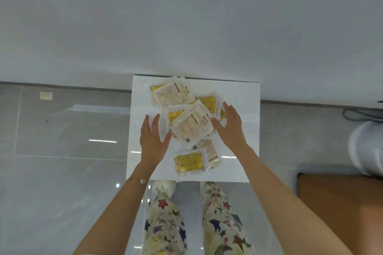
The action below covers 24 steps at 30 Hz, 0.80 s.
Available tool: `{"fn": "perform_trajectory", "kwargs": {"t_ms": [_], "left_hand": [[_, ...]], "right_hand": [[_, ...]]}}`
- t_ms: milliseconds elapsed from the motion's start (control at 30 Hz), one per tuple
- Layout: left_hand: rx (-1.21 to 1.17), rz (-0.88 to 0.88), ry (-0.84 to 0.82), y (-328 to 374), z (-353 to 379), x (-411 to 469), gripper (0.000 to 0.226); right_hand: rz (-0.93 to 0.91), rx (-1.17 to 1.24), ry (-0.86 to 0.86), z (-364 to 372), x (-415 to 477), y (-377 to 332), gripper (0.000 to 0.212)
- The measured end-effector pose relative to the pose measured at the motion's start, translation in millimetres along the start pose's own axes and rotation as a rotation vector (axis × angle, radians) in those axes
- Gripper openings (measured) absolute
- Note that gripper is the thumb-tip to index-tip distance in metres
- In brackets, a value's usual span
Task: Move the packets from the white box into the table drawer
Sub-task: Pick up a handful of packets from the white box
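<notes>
Fingers (227, 109) spread beside packets (191, 127), labels unreadable

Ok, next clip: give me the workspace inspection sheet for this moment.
Surface: white box on grey tiled floor, against a white wall.
Job's things: packets, yellow and clear, piled loosely in the box; one yellow packet lies nearest the person. No drawer seen.
Clutter: small pale scrap on the floor at left.
Hands: left hand and right hand open, flanking the top packet, holding nothing.
Cables: dark cable at right.
Surroundings: brown wooden surface, white object at right.
</notes>
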State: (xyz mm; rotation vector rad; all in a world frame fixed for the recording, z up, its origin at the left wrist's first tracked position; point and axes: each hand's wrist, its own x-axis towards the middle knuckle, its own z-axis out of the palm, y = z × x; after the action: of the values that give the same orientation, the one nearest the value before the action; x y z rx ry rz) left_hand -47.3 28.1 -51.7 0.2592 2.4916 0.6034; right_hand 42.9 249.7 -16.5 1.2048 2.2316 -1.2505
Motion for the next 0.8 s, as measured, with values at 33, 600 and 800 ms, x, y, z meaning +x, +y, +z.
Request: {"fn": "perform_trajectory", "kwargs": {"t_ms": [33,600,800], "left_hand": [[0.01,0.002,0.038,-1,4,11,0.071],[0.045,-0.045,0.128,38,-24,115,0.071],[-0.024,-0.14,0.101,39,-31,112,0.051]], "right_hand": [[-0.011,0.022,0.007,6,9,3,0.073],[0.149,0.259,0.087,14,60,-3,0.049],[0.174,0.353,0.167,16,55,-9,0.034]]}}
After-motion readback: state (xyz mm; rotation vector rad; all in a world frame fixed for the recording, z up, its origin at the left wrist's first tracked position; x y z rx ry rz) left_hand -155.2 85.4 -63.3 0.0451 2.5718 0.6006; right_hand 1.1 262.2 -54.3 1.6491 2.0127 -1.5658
